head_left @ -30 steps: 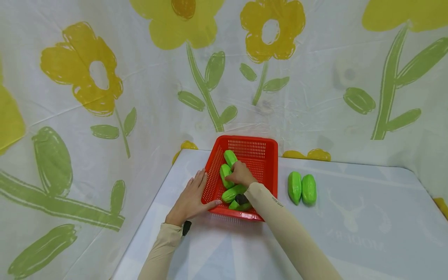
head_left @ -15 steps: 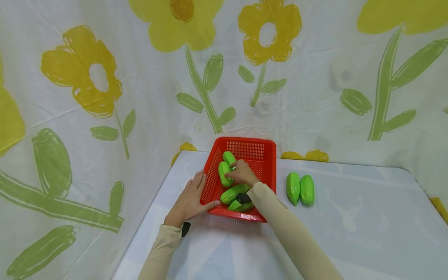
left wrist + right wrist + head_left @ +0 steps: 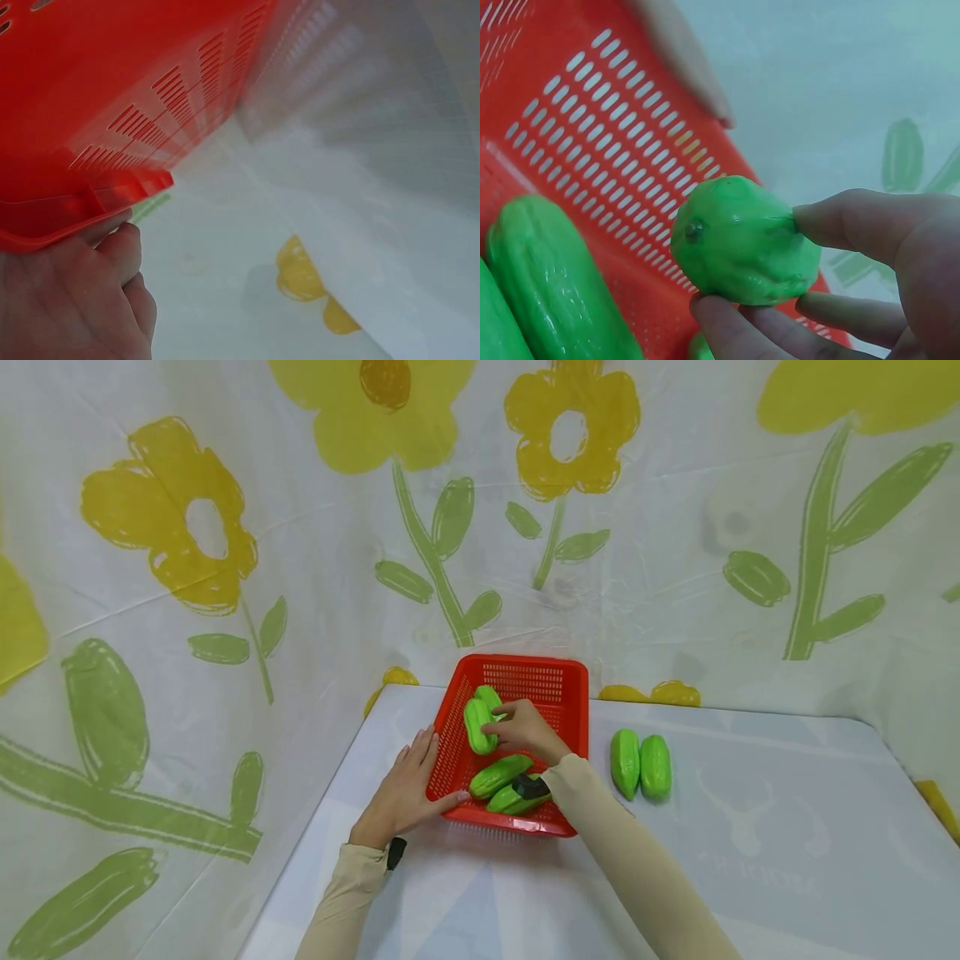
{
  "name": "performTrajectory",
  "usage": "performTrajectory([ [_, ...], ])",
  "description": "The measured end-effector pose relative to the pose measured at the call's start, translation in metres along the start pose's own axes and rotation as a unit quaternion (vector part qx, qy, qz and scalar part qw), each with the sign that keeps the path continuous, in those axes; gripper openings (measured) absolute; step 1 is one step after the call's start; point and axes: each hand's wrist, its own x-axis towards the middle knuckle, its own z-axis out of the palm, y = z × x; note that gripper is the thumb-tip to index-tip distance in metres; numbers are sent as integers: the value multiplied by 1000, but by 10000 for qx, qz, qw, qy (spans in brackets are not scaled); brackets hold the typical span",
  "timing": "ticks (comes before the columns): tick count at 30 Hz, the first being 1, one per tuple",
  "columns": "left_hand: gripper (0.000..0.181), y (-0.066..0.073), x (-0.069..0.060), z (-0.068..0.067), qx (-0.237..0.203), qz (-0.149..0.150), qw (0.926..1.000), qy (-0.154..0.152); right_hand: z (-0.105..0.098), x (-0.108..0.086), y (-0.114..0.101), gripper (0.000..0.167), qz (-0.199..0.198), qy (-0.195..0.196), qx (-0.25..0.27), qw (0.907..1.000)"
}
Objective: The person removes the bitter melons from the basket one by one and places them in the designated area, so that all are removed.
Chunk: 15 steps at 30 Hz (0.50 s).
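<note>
Right hand [image 3: 528,729] pinches green gourd [image 3: 477,727] with fingertips, just below frame centre, within red basket [image 3: 578,710]; glossy skin might slip; left hand [image 3: 402,792], fingers straight against basket's left side, might let it skid

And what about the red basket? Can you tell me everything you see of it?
The red basket looks like shiny plastic. It is roughly rectangular and open on top, with a smooth rim, slanting walls and rows of little slots in its sides. It stands right way up on the pale table, near the flowery sheet. Green, ridged vegetables lie inside. The left hand rests against its left side, thumb over the rim at the near corner.
</note>
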Motion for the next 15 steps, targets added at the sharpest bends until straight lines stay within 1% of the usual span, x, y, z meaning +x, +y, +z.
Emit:
performTrajectory([
  [3,116,0,0,1,-44,4,10000,18,-4,-5,1,63,0,-68,205,9998],
  [9,116,-1,1,2,-68,58,9999,69,-14,-16,2,63,87,-87,541,9985],
  [15,115,-1,0,2,-98,75,9999,110,-24,-25,6,60,160,73,766,9969],
])
